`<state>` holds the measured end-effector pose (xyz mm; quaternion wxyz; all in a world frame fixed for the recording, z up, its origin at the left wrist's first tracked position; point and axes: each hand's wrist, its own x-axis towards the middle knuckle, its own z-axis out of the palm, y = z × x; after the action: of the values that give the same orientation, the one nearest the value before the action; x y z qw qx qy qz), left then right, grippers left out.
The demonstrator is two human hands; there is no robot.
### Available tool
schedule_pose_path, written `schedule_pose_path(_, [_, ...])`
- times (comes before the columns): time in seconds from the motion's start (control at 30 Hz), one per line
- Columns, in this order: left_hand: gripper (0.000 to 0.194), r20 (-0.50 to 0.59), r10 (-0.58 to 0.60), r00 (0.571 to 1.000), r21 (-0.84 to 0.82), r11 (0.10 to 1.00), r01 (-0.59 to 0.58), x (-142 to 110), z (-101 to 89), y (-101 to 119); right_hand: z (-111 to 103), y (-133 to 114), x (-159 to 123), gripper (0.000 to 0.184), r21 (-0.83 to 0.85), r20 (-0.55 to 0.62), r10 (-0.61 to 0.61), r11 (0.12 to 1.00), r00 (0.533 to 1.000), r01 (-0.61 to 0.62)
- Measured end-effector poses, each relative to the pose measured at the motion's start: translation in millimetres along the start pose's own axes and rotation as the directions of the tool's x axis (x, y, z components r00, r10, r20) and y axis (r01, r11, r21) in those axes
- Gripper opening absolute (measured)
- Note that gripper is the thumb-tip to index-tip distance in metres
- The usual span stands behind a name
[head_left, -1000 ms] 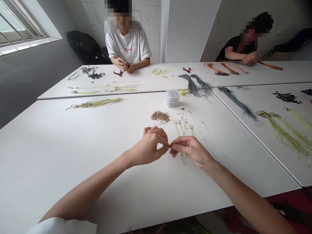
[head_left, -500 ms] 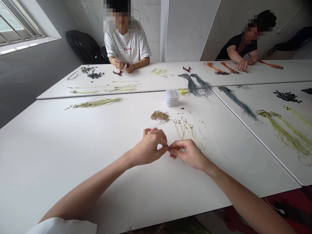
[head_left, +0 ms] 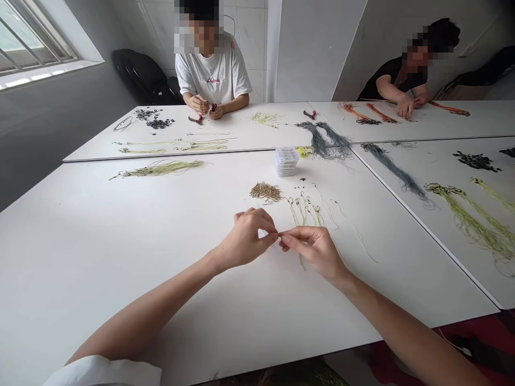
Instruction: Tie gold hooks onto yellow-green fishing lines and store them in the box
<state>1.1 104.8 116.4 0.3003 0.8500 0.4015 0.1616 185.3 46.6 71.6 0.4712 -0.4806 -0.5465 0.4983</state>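
Filling most of the view, a joined white work table (head_left: 120, 279) is shared by three people, w/ a stack of clear plastic boxes (head_left: 286, 162) near its middle. Beyond the stack, a co-worker in a white T-shirt (head_left: 213, 72) is seated, and further right a co-worker in a dark top (head_left: 396, 80) is seated too. Right of the stack, a blue-grey line bundle (head_left: 322, 140) and orange line bundles (head_left: 364, 112) are laid out; left of it, a yellow-green line bundle (head_left: 161, 168) is spread. Just below the stack, a pile of small brass hooks (head_left: 264, 191) is heaped, and a row of tied hooks w/ pale line (head_left: 306, 212) is set out to its lower right. Further below the stack, the left hand (head_left: 245, 241) and right hand (head_left: 314, 251) are brought together, both nearly closed, w/ thumb and index pinching. Btwn the fingertips (head_left: 275, 234), a short yellow-green line (head_left: 300, 261) appears to be held, its lower end hanging toward the table; the exact piece at the pinch is too small to tell.
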Motion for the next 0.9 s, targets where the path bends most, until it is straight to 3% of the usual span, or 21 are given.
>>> schedule_pose_path(0.1, [0.022,-0.011,0.031,0.999,0.042,0.999,-0.03,-2.0,0.1,2.5,-5.2,0.3,5.5,0.02,0.148,0.054,0.104,0.983,0.993,-0.111])
schedule_pose_path(0.23, [0.022,0.008,0.053,0.999,0.051,0.997,-0.053,-3.1,-0.9,3.9,-7.6,1.8,8.7,0.019,0.227,0.107,0.18,0.953,0.978,-0.2])
schedule_pose_path(0.43, [0.024,0.018,0.054,0.998,0.032,0.998,-0.055,-2.6,0.7,1.4,-6.0,-1.3,5.5,0.021,0.113,0.119,0.145,0.981,0.982,-0.159])
schedule_pose_path(0.6, [0.024,0.027,0.069,0.997,0.05,0.996,-0.07,-3.2,0.3,3.8,-5.0,-3.6,3.5,0.025,0.008,0.197,0.151,0.988,0.969,-0.155])
schedule_pose_path(0.77, [0.024,0.011,0.082,0.997,0.058,0.995,-0.083,-3.7,-0.9,5.9,-7.8,-3.4,5.5,0.033,0.107,0.258,0.188,0.969,0.948,-0.222])
schedule_pose_path(0.9, [0.023,0.019,0.075,0.997,0.041,0.996,-0.076,-3.1,-3.9,7.7,-10.9,-3.2,8.7,0.029,0.232,0.261,0.21,0.934,0.942,-0.273])
